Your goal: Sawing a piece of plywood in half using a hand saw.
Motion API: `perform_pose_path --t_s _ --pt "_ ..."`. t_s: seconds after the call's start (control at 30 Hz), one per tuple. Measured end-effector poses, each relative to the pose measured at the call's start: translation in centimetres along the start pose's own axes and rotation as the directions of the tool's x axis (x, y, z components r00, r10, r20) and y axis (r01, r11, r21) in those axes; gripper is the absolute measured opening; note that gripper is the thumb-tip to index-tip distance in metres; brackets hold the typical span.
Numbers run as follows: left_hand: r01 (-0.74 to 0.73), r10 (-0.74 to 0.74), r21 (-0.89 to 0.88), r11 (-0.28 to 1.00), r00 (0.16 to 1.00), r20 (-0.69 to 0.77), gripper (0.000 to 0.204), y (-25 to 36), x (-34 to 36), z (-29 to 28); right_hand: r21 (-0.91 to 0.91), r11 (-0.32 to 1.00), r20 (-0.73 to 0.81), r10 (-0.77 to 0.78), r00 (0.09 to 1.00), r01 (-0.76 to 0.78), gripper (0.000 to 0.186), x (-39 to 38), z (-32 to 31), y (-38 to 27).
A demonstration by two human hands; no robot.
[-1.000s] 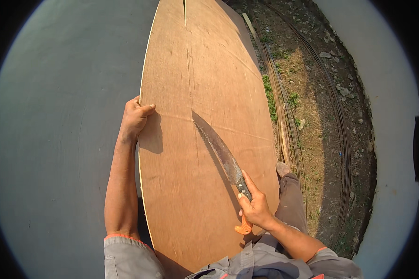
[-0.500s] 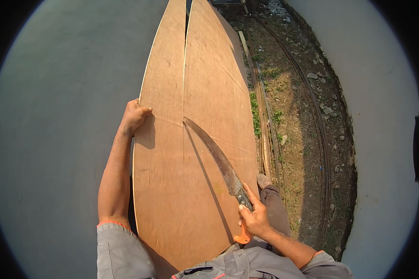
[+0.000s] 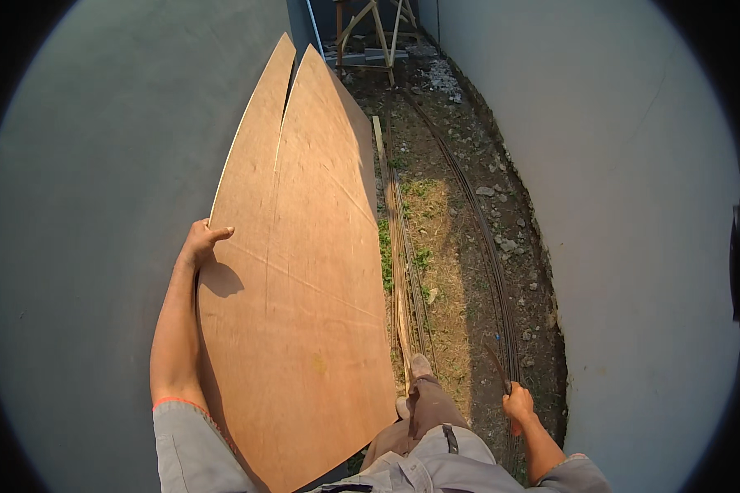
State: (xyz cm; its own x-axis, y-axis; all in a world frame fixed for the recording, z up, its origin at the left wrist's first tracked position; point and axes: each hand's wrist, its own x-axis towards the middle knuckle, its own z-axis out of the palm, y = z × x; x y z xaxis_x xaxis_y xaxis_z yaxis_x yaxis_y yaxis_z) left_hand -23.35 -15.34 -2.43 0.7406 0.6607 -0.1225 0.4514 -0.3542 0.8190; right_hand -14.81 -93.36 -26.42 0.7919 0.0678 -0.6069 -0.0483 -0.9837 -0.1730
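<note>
Here's a long brown board (image 3: 321,271), angled beside the grey wall (image 3: 90,181), its near end by the person's waist; what bears its weight is hidden. The left hand (image 3: 197,241) grips its left edge, thumb over the face, fingers tucked from view behind. And look at the far end: a slit (image 3: 289,92) splits it into two points, narrowing toward the person, with a faint line (image 3: 268,246) running on along the wood.

Out to the right, well apart from the board, the right hand (image 3: 518,403) is wrapped round the handle of a saw (image 3: 496,361), its thin curved blade over the ground (image 3: 448,304) and touching no wood. So this reads as a pause in a lengthwise cut, part done by the look of it. Carrying on would call for the blade back at the slit's closed end, lined up on that faint line, the left hand bracing firmly.

Brands, labels, writing? None can be read anywhere.
</note>
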Motion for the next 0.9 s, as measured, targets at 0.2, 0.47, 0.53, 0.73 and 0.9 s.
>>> perform_pose_path --t_s 0.2,0.47,0.53,0.73,0.9 --pt "0.243 -0.218 0.417 0.876 0.97 -0.109 0.052 6.0 -11.3 1.0 -0.104 0.982 0.166 0.171 0.971 -0.155 0.038 2.2 6.0 11.2" --pt "0.398 -0.172 0.727 0.56 0.914 -0.368 0.045 5.9 -19.6 1.8 -0.213 0.977 0.216 0.075 0.973 -0.028 0.039 6.4 2.3 8.2" --pt "0.436 -0.104 0.78 0.449 0.892 -0.44 0.041 4.2 -18.6 2.9 -0.15 0.988 0.225 0.018 0.974 0.017 0.038 9.4 0.1 6.2" --pt "0.56 0.009 0.709 0.427 0.782 -0.623 0.042 3.2 -18.3 2.9 0.051 0.984 0.191 -0.179 0.965 0.172 0.03 17.8 -7.7 0.1" --pt "0.527 0.065 0.735 0.426 0.793 -0.606 0.029 3.7 -18.7 2.7 0.008 0.931 0.113 -0.363 0.925 0.365 0.028 22.2 -10.8 -1.3"
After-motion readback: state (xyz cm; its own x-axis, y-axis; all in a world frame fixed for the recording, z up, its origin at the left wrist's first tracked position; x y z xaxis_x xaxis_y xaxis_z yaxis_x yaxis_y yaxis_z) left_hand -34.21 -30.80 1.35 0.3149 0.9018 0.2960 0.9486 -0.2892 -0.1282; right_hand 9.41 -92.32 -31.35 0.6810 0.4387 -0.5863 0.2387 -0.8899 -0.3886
